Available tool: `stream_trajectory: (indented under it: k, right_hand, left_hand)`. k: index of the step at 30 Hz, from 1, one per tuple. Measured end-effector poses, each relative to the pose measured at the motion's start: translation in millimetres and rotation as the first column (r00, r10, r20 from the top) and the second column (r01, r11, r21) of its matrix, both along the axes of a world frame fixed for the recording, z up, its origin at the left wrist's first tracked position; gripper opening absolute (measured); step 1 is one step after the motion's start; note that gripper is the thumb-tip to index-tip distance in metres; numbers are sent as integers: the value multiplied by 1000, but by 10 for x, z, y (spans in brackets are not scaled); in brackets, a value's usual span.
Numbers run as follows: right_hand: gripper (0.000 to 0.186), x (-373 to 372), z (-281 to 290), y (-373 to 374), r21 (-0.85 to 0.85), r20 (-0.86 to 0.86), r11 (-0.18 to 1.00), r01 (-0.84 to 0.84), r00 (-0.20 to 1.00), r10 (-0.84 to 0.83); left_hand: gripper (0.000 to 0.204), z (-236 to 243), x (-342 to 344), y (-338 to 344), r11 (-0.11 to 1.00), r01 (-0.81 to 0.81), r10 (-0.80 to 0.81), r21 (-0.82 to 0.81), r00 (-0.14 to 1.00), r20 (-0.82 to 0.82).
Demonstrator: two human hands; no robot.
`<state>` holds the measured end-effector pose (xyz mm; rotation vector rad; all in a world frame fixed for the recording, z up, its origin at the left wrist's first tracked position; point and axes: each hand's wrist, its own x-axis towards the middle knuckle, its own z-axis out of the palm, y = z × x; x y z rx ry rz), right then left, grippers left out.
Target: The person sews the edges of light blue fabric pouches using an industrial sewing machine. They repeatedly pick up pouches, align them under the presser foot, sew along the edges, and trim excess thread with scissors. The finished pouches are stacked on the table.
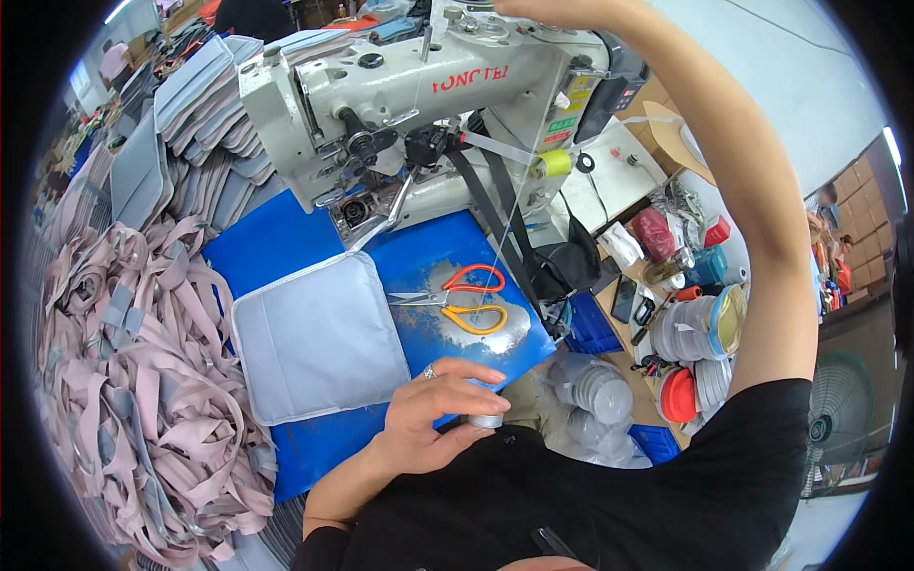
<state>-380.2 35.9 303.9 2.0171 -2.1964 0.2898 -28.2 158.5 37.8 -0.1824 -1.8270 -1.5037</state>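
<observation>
My left hand (433, 411) pinches a small round silvery bobbin (486, 420) between thumb and fingers, close to my black shirt. Up at the top of a grey-white sewing machine (409, 81), my right hand (547, 9) reaches over the head; its fingers are mostly cut off by the upper edge. A light grey square quilted fabric panel (319, 338) lies on the blue work surface (314, 462), its far corner close to the needle area. Beside it rest scissors (457, 299) with one red and one yellow handle loop.
Pink and grey fabric strips (157, 381) are heaped on the left. Stacked grey panels (205, 105) stand behind them. To the right are a yellow tape roll (552, 164), a phone (624, 298), webbing rolls (685, 328), bagged white spools (602, 395) and a fan (838, 423).
</observation>
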Motion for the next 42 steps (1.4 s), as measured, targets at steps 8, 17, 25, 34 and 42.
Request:
stream_trajectory:
  k: [8,17,25,34,42]
  right_hand:
    - [24,-198,-70,-189,27,-23,980,-199,980,200]
    - [20,-96,3,-80,19,-101,982,-188,977,189]
    - [21,48,44,-58,6,-127,982,-190,974,189]
    - [19,258,30,79,8,-47,989,-150,988,150]
    - [19,213,27,9,-7,-127,993,-122,985,120]
  left_hand:
    - [22,15,-175,-25,997,66,-66,32,998,11]
    - [18,-88,-159,-74,989,-26,26,142,1000,5]
    - [17,-151,-103,-99,964,-29,12,265,998,64]
    - [15,-253,-135,-35,893,1,-29,451,998,57]
    - [14,-211,-131,-42,849,50,-115,526,989,93]
